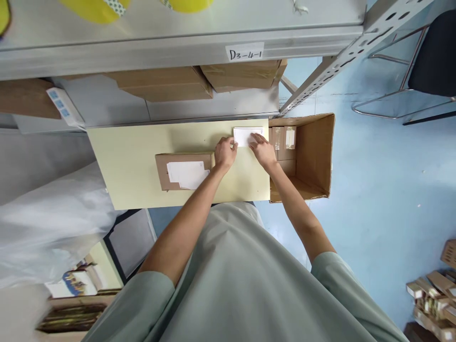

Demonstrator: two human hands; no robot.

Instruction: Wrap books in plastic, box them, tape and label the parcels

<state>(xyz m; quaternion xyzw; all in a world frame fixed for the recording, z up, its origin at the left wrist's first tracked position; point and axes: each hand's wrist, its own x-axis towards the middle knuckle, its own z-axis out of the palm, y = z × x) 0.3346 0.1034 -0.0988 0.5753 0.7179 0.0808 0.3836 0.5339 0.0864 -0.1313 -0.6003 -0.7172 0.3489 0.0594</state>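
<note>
A small stack of white paper slips (pixel 243 136) lies on the pale yellow board, near its right end. At the stack's left edge, my left hand (pixel 225 152) has its fingers curled and closed on it. My right hand (pixel 262 149) grips the same slips from the right, its fingertips over the paper. Left of my left hand is a flat brown cardboard box (pixel 162 172) with loose white slips (pixel 188 174) on top.
The yellow board (pixel 135 142) adjoins an open carton (pixel 313 152) holding small brown boxes. A metal rack (pixel 178 45) with cartons stands ahead. A chair (pixel 434 57) is far right, and piled boxes (pixel 434 299) lie lower right. White plastic bags (pixel 53 213) are at left.
</note>
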